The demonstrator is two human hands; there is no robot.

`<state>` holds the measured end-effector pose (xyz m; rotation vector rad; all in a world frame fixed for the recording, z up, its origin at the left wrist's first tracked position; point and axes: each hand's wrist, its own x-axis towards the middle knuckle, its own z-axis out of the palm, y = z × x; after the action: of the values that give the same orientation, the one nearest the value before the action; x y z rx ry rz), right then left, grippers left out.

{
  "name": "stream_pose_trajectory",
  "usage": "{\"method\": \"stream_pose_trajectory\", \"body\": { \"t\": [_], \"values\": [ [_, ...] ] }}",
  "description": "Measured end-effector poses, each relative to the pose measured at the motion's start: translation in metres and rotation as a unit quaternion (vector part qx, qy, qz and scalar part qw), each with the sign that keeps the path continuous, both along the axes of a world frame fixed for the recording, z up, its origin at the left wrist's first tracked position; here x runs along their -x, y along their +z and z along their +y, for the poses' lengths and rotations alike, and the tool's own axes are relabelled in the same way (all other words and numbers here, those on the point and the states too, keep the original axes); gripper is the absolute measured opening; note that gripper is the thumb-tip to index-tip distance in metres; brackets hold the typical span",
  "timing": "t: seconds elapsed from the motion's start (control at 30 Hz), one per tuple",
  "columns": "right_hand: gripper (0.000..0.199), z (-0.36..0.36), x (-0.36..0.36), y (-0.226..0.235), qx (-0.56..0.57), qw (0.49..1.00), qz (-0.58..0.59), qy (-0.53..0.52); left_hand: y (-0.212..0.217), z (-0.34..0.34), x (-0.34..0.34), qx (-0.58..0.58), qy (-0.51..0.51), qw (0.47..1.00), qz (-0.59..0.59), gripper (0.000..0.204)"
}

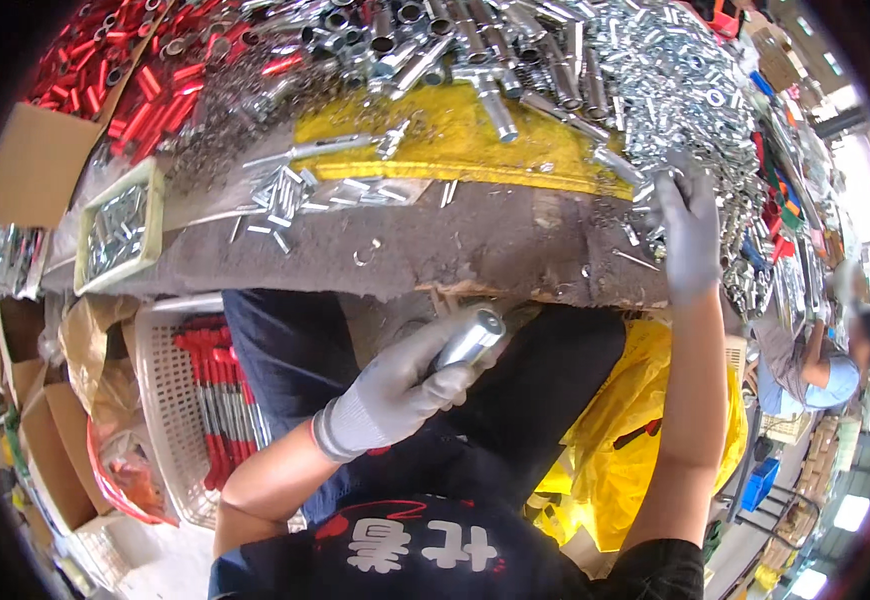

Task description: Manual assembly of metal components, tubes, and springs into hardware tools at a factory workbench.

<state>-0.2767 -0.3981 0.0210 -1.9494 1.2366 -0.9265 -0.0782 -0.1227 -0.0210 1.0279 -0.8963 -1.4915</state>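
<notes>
My left hand (395,385), in a grey knit glove, is closed round a shiny metal tube (473,338) above my lap. The tube's round end points up and away from me. Farther right, my gloved right hand (692,225) reaches to the edge of a large heap of small silver metal parts (690,80). Its fingers look stretched out and a little apart, with the fingertips blending into the parts. No held piece shows in it. Larger metal tubes (465,40) are piled left of that heap, partly over a yellow sheet (435,130).
Red sleeves (140,125) lie heaped at the far left beside a cardboard flap (35,165). A small tray (83,255) holds metal pins. Below stands a white basket (170,430) with red-handled tools. A yellow bag (605,470) hangs by my right leg. Another person (820,370) sits at the right.
</notes>
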Motion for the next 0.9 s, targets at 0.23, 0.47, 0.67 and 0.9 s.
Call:
{"method": "stream_pose_trajectory", "body": {
  "t": [0.23,0.47,0.67,0.9],
  "values": [
    [0.017,0.13,-0.036,0.025,-0.271,0.91,-0.1,0.298,-0.003,-0.005,-0.002,0.082,-0.018,0.991,-0.103,0.06],
    [0.026,0.106,-0.039,0.034,-0.262,0.9,0.017,0.349,0.01,-0.011,-0.004,0.209,0.076,0.89,-0.398,0.055],
    [0.038,-0.119,-0.026,0.032,0.134,0.978,0.115,-0.114,0.008,0.025,-0.027,0.064,0.023,0.978,-0.195,0.059],
    [0.051,-0.25,-0.011,0.018,0.173,0.842,0.378,-0.343,0.012,0.038,-0.029,0.008,0.019,0.996,-0.082,0.063]
  ]
}}
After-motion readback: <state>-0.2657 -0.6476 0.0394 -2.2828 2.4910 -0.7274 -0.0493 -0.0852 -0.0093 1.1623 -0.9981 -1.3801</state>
